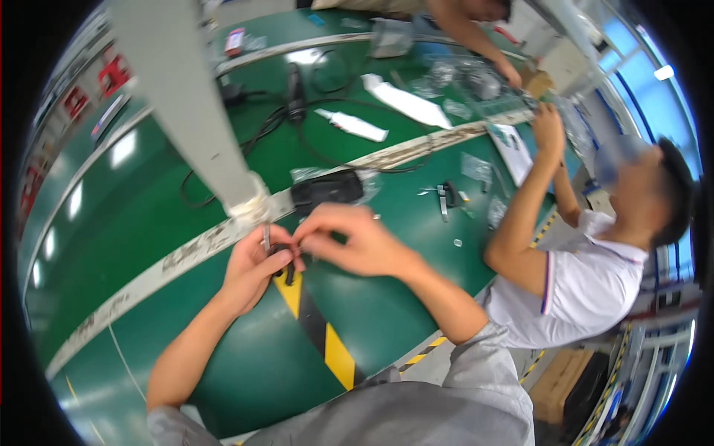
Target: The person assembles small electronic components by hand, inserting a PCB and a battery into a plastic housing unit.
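My left hand (256,267) is closed round a small black part (288,273) with a thin silvery piece (266,236) sticking up by the fingers. Its exact kind is too small to tell. My right hand (353,241) meets it from the right, thumb and forefinger pinched together at the left fingertips. Whatever lies in that pinch is hidden. Both hands are above the green table, over the yellow-and-black tape (314,327). Just beyond them a black case (327,192) rests on clear plastic wrap.
A grey post (186,97) rises at the left from the white divider (178,256). Across it lie a black corded tool (296,93), cables and a white tube (353,125). Small parts (446,199) and plastic bags sit to the right, beside a co-worker (587,275). Another person's arm (476,41) reaches in at the back.
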The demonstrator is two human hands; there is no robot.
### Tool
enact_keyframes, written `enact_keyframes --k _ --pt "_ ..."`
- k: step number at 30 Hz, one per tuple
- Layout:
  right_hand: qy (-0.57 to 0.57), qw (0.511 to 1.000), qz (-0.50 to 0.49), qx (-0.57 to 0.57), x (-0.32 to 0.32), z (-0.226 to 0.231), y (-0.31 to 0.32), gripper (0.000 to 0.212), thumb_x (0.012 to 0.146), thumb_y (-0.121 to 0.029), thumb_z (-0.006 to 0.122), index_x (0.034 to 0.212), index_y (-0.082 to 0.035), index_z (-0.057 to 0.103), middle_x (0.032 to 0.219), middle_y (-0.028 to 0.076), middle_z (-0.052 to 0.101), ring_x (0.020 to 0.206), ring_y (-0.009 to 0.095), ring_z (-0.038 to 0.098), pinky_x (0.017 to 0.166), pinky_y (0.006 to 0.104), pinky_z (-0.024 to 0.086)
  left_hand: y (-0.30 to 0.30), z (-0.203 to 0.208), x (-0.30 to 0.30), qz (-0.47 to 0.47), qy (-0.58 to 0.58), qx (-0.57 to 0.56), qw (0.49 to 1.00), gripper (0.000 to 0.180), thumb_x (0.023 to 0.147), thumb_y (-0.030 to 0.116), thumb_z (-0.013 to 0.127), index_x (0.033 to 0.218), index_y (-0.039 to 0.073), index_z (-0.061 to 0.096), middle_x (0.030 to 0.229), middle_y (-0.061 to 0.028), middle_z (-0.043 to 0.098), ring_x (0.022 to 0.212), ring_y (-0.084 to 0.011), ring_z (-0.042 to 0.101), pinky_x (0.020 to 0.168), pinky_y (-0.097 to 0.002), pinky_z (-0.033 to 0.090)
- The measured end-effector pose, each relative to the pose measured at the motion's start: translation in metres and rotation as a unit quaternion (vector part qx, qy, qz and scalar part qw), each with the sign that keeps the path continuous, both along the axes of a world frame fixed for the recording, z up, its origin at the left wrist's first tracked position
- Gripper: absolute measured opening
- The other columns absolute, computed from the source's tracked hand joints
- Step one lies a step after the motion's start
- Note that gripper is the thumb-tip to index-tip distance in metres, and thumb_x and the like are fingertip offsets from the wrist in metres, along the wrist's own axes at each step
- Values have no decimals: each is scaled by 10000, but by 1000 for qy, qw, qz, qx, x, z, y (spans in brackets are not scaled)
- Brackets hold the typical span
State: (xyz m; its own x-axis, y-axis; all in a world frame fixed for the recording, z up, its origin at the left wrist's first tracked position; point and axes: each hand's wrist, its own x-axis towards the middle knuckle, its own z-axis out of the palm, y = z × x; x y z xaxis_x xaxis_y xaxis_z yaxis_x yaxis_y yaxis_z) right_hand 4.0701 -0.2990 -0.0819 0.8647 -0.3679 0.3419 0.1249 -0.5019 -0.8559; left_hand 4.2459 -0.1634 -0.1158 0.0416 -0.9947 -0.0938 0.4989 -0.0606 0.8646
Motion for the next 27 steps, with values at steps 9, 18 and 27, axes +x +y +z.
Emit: enact_keyframes --k 9,18,27 --pt "79 948 -173 -254 -14 -12 -52 223 808 -94 717 1022 -58 662 1133 87 642 1086 285 587 947 372 448 4 -5 6 -38 -28 -10 999 154 908 14 632 1043 8 557 962 -85 620 851 -181 659 767 -301 514" --pt "41 979 -178 -91 -16 6 -44 99 850 -57 688 913 -3 634 1065 85 684 985 199 631 887 310 471 4 -7 8 -49 -34 -25 998 148 929 52 639 1040 12 550 946 -75 626 848 -162 659 738 -289 498" --pt "154 965 -14 -212 -32 13 -32 78 760 -3 706 832 -31 695 965 63 688 982 241 613 925 361 455 7 -6 10 -78 -30 -45 995 138 919 40 635 1025 8 553 943 -83 637 833 -150 657 752 -283 505"
